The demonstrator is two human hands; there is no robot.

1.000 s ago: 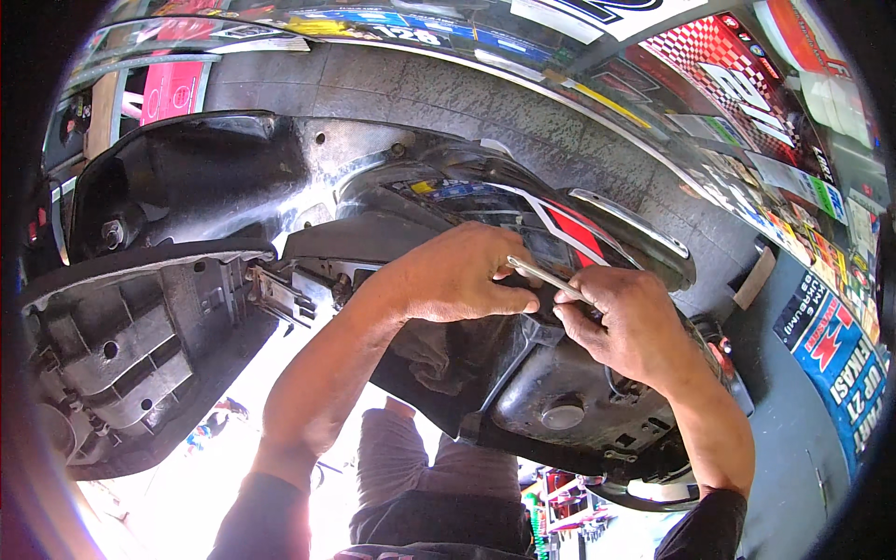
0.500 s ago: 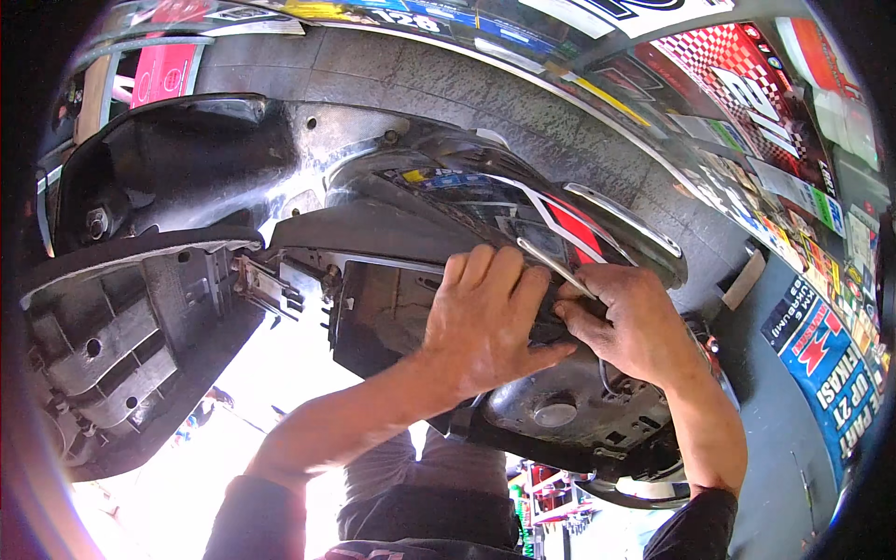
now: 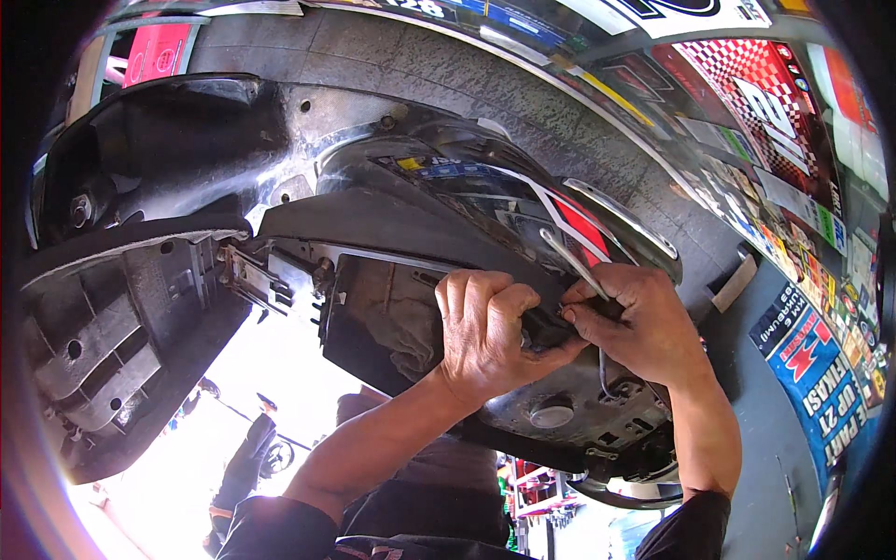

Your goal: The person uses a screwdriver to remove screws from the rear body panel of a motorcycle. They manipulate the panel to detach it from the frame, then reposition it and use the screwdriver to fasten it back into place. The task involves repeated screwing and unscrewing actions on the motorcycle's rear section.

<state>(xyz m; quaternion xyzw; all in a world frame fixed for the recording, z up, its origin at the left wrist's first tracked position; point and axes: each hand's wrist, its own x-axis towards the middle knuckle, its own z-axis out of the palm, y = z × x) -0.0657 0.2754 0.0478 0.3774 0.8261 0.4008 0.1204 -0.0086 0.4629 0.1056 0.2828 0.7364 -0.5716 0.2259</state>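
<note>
My right hand [image 3: 635, 322] is closed round a silver wrench [image 3: 571, 259], whose rounded end sticks up past my fingers. Its thumb and fingertip pinch close to a dark part at the scooter's middle; anything small between them is hidden. Beside it, my left hand [image 3: 485, 336] has its fingers curled at the edge of the black storage box [image 3: 373, 285], thumb reaching toward the right hand. What the left fingers grip is out of sight. A crumpled grey cloth [image 3: 401, 336] lies inside the box. Below my hands sits a round cap [image 3: 553, 413] on the dark tank area.
The scooter seat [image 3: 131, 308] is swung up on its hinge [image 3: 266, 275] at the left. Glossy side panels [image 3: 467, 187] with red and white stripes run along the far side, near a silver grab rail [image 3: 625, 219]. Banners [image 3: 812, 355] and a sticker-covered display case stand at the right.
My left hand has shifted slightly down and its fingers curl more. The wrench's free end sits a little higher and further right. More of the cloth in the box shows.
</note>
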